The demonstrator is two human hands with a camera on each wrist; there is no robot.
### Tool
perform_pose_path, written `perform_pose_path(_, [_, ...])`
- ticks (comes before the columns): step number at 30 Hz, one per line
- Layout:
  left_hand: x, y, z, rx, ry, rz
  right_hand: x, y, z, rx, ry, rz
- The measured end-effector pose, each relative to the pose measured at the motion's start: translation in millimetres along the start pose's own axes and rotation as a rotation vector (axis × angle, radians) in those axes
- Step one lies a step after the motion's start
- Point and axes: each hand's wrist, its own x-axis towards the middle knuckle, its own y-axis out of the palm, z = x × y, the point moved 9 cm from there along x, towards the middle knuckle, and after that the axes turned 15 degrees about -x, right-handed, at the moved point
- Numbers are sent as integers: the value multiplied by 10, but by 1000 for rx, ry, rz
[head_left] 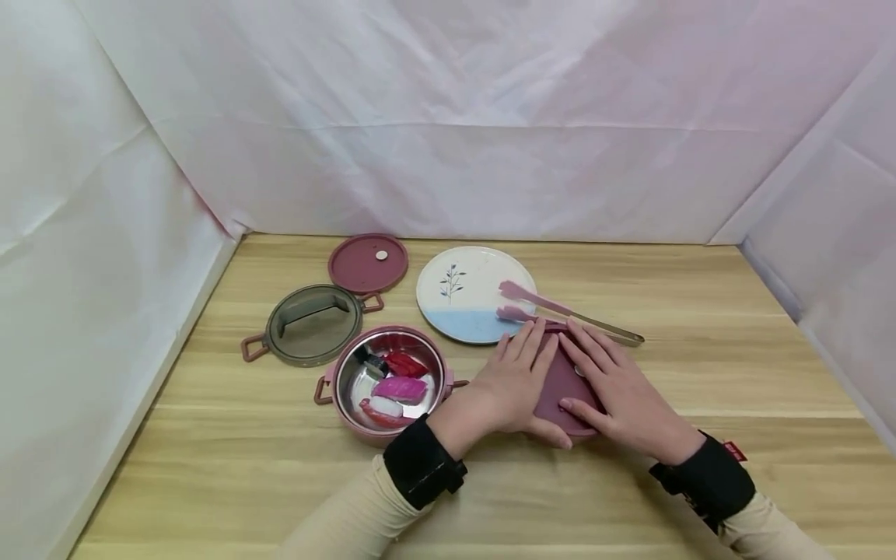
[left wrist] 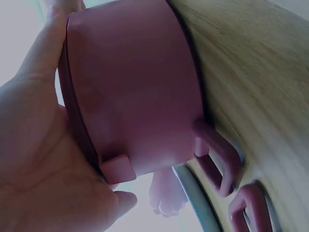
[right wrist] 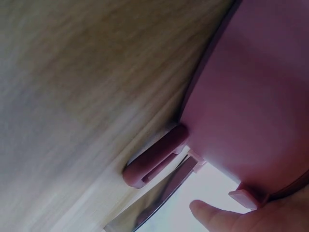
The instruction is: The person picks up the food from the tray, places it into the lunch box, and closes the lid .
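Both hands lie on the maroon lid point(head_left: 553, 389) of a closed round pot point(left wrist: 135, 87). My left hand point(head_left: 507, 385) spreads over the left part of the lid, fingers straight and pointing away, thumb at the near edge. Across the right part rests my right hand point(head_left: 626, 389), its fingers extended too. The fingertips come close together at the far rim. In the left wrist view, a side clip point(left wrist: 118, 169) sits at the lid's edge above a loop handle point(left wrist: 224, 162). The right wrist view shows another clip point(right wrist: 246, 197) by the thumb and a handle point(right wrist: 154, 159) low down.
Left of the hands stands an uncovered pot point(head_left: 364, 437) with several sushi-like pieces point(head_left: 399, 389) inside. Behind it lie a see-through lid point(head_left: 304, 342) and a maroon lid point(head_left: 357, 268). A plate point(head_left: 434, 303) with tongs point(head_left: 528, 295) across it is beyond the hands; white cloth point(head_left: 448, 155) encloses the table.
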Motion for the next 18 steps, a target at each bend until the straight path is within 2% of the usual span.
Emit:
perform_pose_path(5, [-108, -39, 7, -78, 22, 9, -22, 23, -27, 22, 14, 17])
perform_pose_path(7, [-214, -160, 37, -112, 43, -7, -33, 25, -36, 36, 22, 21])
perform_pose_path(9, [-340, -364, 122, -148, 50, -48, -30, 15, -34, 46, 22, 16])
perform_pose_path(13, [-594, -797, 458, -213, -8, -162, -17, 11, -36, 57, 24, 12])
perform_pose_path(15, [-690, -954, 650, -239, -46, -204, -18, 15, -38, 54, 27, 13])
perform_pose_path(18, [-785, -1125, 925, -229, -93, -242, -11, 21, -37, 52, 27, 10])
